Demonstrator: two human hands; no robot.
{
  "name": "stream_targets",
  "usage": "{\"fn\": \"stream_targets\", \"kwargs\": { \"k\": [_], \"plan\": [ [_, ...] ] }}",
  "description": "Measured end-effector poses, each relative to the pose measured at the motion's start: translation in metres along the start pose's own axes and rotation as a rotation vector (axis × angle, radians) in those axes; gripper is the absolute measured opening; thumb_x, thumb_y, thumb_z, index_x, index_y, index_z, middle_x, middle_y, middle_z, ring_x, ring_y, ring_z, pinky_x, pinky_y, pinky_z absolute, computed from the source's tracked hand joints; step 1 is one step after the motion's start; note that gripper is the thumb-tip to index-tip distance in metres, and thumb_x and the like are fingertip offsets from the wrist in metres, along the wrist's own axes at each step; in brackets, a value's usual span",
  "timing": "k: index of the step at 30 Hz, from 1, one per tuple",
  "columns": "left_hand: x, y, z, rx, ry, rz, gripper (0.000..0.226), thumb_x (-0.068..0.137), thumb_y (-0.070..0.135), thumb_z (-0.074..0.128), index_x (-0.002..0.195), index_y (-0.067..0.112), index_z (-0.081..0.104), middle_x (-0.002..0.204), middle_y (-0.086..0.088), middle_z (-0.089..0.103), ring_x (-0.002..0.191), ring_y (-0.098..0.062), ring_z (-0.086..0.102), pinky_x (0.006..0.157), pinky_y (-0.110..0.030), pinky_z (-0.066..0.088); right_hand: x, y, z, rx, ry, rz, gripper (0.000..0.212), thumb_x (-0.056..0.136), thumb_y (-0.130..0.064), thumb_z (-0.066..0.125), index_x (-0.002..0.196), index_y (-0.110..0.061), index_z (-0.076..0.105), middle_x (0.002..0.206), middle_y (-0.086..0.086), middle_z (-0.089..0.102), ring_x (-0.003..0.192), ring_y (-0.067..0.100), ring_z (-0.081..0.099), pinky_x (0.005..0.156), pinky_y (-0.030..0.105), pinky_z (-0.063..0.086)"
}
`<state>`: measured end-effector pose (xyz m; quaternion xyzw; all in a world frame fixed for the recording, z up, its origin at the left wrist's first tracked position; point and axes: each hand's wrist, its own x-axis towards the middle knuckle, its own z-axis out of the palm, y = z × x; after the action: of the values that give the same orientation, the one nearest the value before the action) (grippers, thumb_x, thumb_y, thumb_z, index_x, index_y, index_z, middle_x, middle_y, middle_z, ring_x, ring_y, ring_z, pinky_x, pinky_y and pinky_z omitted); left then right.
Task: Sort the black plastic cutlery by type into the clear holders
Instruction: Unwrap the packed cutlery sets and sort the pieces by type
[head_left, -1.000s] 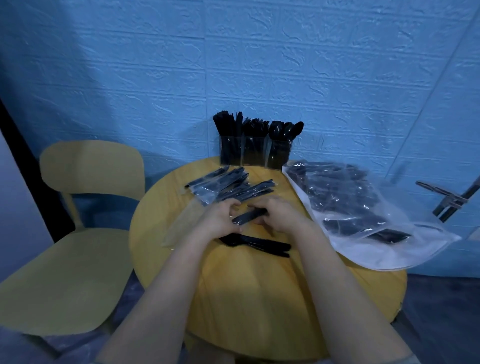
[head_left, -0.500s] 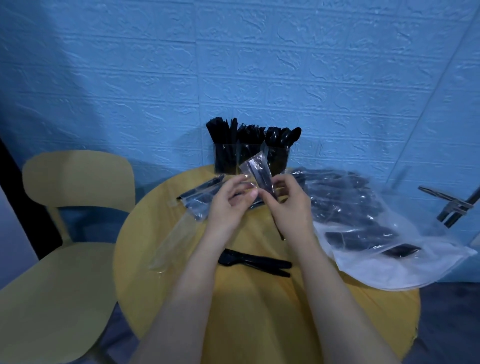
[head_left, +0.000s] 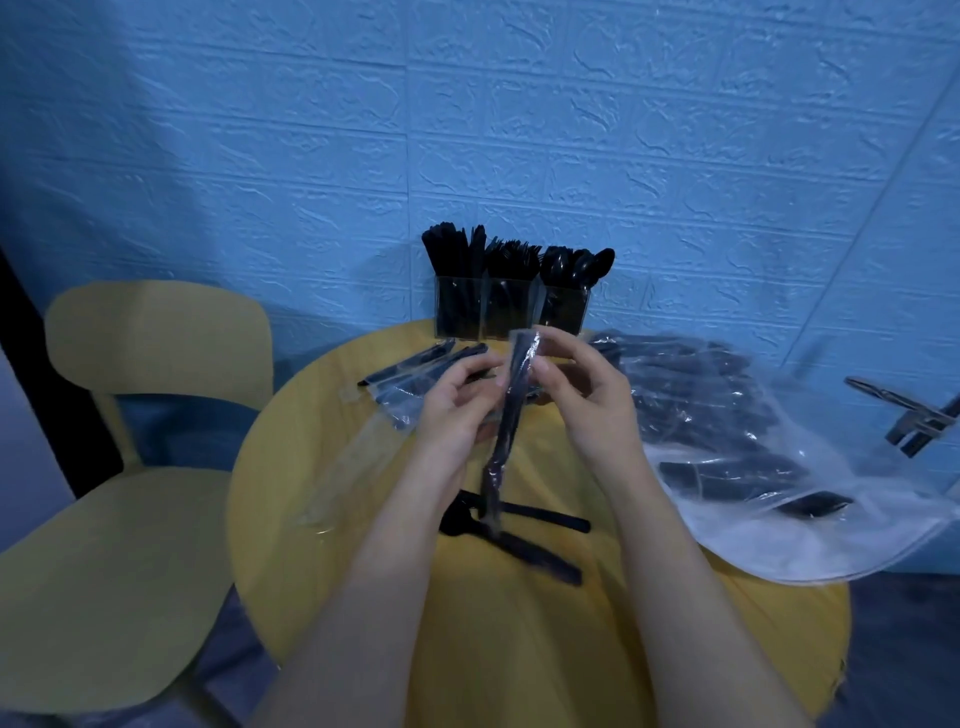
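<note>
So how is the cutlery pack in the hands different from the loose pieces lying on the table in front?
The held pack is sealed in a clear wrapper; the loose cutlery is bare. The pack hangs nearly upright above the table, pinched near its top by the left hand and right hand; the loose pieces lie flat, untouched. Both are black plastic, neither yet in the clear holders.

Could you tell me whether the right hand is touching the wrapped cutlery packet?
Touching. The head view shows the right hand pinching the top of the wrapped cutlery packet between thumb and fingers, with no gap.
</note>
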<state>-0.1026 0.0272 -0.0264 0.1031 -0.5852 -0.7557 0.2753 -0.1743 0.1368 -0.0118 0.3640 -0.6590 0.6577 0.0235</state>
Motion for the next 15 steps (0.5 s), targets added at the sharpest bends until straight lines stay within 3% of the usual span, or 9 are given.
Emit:
{"fn": "stream_targets", "kwargs": {
  "k": [3, 6, 9, 12, 15],
  "plan": [
    [-0.0033, 0.0014, 0.004, 0.06, -0.016, 0.053, 0.011, 0.091, 0.013, 0.058, 0.1, 0.02, 0.057, 0.08, 0.003, 0.071, 0.073, -0.008, 0.067, 0.056, -0.022, 0.051, -0.0028, -0.0063, 0.0046, 0.04, 0.022, -0.019, 0.026, 0.083, -0.018, 0.07, 0.105, -0.031, 0.065, 0.101, -0.003, 0.068, 0.086, 0.011, 0.067, 0.075, 0.028, 0.057],
    [-0.0061, 0.0029, 0.006, 0.116, -0.014, 0.159, 0.012, 0.091, 0.01, 0.058, 0.091, 0.022, 0.058, 0.081, 0.01, 0.071, 0.078, -0.001, 0.067, 0.061, -0.015, 0.05, -0.0046, -0.0047, 0.0079, -0.01, 0.083, -0.03, 0.027, 0.08, -0.023, 0.073, 0.105, -0.03, 0.066, 0.098, -0.005, 0.068, 0.084, 0.011, 0.066, 0.076, 0.033, 0.057],
    [-0.008, 0.0046, 0.0072, 0.118, -0.097, 0.17, 0.012, 0.092, 0.011, 0.057, 0.099, 0.02, 0.06, 0.085, 0.014, 0.07, 0.081, 0.002, 0.065, 0.066, -0.016, 0.051, -0.0034, -0.003, 0.0087, -0.055, 0.158, -0.076, 0.026, 0.084, -0.021, 0.069, 0.109, -0.029, 0.065, 0.096, -0.012, 0.065, 0.086, -0.003, 0.062, 0.078, 0.023, 0.053],
    [-0.0091, 0.004, 0.0091, 0.16, -0.192, 0.213, 0.031, 0.082, 0.008, 0.067, 0.103, 0.026, 0.053, 0.094, 0.011, 0.062, 0.084, 0.006, 0.059, 0.078, -0.017, 0.049, -0.0023, -0.0026, 0.0063, -0.067, 0.173, -0.127, 0.025, 0.091, -0.016, 0.061, 0.115, -0.022, 0.064, 0.095, -0.013, 0.063, 0.087, -0.008, 0.058, 0.076, 0.012, 0.046],
    [-0.0091, 0.0025, 0.0111, 0.191, -0.207, 0.252, 0.045, 0.077, -0.005, 0.071, 0.104, 0.024, 0.05, 0.1, 0.01, 0.059, 0.084, 0.006, 0.06, 0.077, -0.014, 0.049, -0.0019, -0.002, 0.004, -0.105, 0.184, -0.163, 0.023, 0.093, -0.018, 0.058, 0.114, -0.02, 0.066, 0.097, -0.013, 0.064, 0.092, -0.003, 0.059, 0.08, 0.02, 0.049]
  ]
}}
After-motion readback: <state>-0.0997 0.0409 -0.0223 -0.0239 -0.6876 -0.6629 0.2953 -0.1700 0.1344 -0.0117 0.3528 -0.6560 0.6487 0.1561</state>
